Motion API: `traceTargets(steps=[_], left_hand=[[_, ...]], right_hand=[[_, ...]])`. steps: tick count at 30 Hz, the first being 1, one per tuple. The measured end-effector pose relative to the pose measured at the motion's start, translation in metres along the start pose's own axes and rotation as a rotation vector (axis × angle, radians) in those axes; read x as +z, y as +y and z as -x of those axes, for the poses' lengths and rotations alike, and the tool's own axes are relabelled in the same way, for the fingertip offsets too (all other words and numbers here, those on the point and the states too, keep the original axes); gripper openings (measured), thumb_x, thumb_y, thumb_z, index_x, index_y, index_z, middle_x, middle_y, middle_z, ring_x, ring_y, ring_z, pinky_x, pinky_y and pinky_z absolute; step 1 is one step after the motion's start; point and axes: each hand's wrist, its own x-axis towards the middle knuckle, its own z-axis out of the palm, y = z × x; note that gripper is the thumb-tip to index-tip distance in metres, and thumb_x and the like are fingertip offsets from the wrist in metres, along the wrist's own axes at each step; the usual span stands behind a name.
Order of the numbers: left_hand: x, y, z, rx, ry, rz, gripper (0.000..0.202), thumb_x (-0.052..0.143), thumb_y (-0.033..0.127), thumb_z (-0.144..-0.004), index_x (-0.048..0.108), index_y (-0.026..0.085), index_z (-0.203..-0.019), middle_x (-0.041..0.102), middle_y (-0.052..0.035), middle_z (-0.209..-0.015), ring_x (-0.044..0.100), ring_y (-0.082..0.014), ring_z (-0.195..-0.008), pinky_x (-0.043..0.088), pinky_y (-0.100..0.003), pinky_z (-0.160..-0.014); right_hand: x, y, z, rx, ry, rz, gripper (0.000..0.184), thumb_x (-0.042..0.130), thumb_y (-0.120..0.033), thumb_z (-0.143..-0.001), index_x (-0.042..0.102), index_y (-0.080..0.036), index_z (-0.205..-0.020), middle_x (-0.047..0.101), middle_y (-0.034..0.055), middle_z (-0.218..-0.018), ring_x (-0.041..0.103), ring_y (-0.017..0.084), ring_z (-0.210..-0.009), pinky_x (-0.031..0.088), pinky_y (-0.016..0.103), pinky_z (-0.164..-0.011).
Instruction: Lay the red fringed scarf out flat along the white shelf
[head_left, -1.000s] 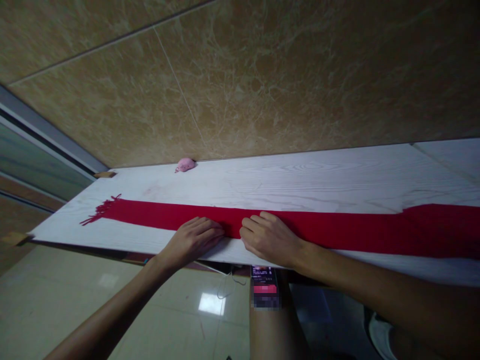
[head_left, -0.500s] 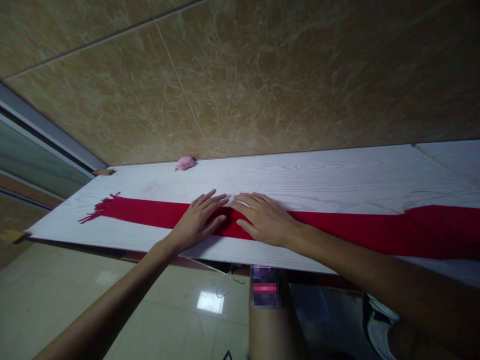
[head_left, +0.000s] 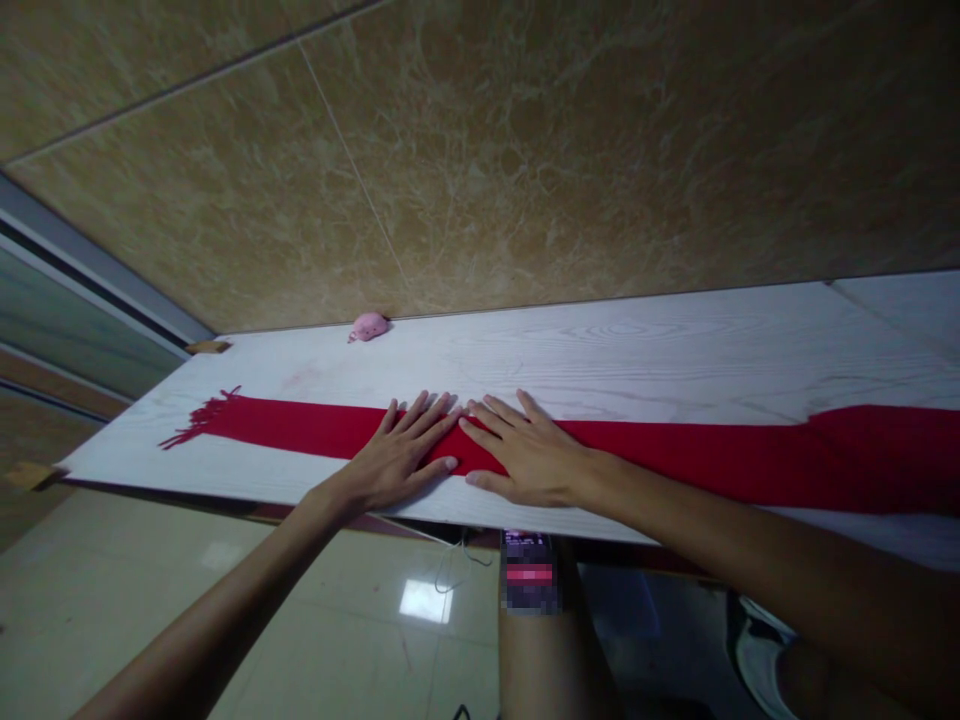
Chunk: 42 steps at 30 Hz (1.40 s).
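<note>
A long red scarf (head_left: 675,455) lies flat along a white wood-grain table (head_left: 600,350), its fringed end (head_left: 199,420) at the left. My left hand (head_left: 401,455) rests palm down on the scarf near the middle, fingers stretched out and spread. My right hand (head_left: 525,455) lies flat beside it on the same strip, fingers spread, fingertips almost touching the left hand's. Neither hand grips the cloth. At the far right the scarf widens (head_left: 885,450).
A small pink object (head_left: 368,326) sits at the table's back edge against the tan marble wall (head_left: 525,150). Below the table's near edge hangs a phone-like device (head_left: 529,570) over a glossy tiled floor (head_left: 150,600). A small wooden block (head_left: 208,347) sits at the back left corner.
Both hands went from curled at the scarf's near edge to lying flat and spread across it, having slid a little away from me.
</note>
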Motion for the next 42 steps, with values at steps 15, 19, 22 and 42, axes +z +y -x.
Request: traceTargets(steps=[15, 19, 22, 42], left_hand=[[0.011, 0.01, -0.006, -0.023, 0.035, 0.033, 0.067, 0.042, 0.054, -0.108, 0.016, 0.036, -0.167, 0.018, -0.0059, -0.173, 0.011, -0.0361, -0.16, 0.013, -0.07, -0.125], [-0.005, 0.002, -0.008, -0.041, -0.041, 0.068, 0.065, 0.039, 0.056, -0.108, 0.016, 0.036, -0.167, 0.018, -0.0059, -0.173, 0.01, -0.036, -0.16, 0.014, -0.07, -0.125], [-0.033, -0.023, -0.013, -0.135, 0.001, 0.082, 0.057, 0.028, 0.053, -0.111, 0.022, 0.038, -0.165, 0.018, -0.0045, -0.173, 0.007, -0.0353, -0.16, 0.014, -0.071, -0.124], [-0.065, -0.14, 0.056, -0.509, 0.202, 0.061, 0.066, 0.024, 0.064, -0.107, 0.033, 0.031, -0.164, 0.024, -0.0141, -0.171, 0.012, -0.044, -0.158, 0.02, -0.081, -0.114]], right_hand=[[0.016, 0.004, 0.002, 0.004, 0.068, 0.032, 0.068, 0.04, -0.05, -0.107, 0.034, -0.009, -0.161, 0.028, 0.0157, -0.168, 0.022, 0.028, -0.158, 0.015, 0.052, -0.13], [0.007, 0.004, 0.0, 0.013, 0.055, 0.01, 0.069, 0.043, -0.052, -0.106, 0.034, -0.012, -0.162, 0.027, 0.0152, -0.169, 0.021, 0.029, -0.158, 0.015, 0.055, -0.13], [-0.007, 0.009, -0.005, -0.026, 0.118, -0.023, 0.067, 0.045, -0.054, -0.106, 0.038, -0.018, -0.161, 0.028, 0.0141, -0.169, 0.023, 0.031, -0.158, 0.019, 0.059, -0.128], [0.018, 0.025, -0.004, -0.059, 0.165, 0.023, 0.067, 0.044, -0.063, -0.103, 0.047, -0.023, -0.156, 0.037, 0.0149, -0.165, 0.03, 0.036, -0.154, 0.023, 0.067, -0.124]])
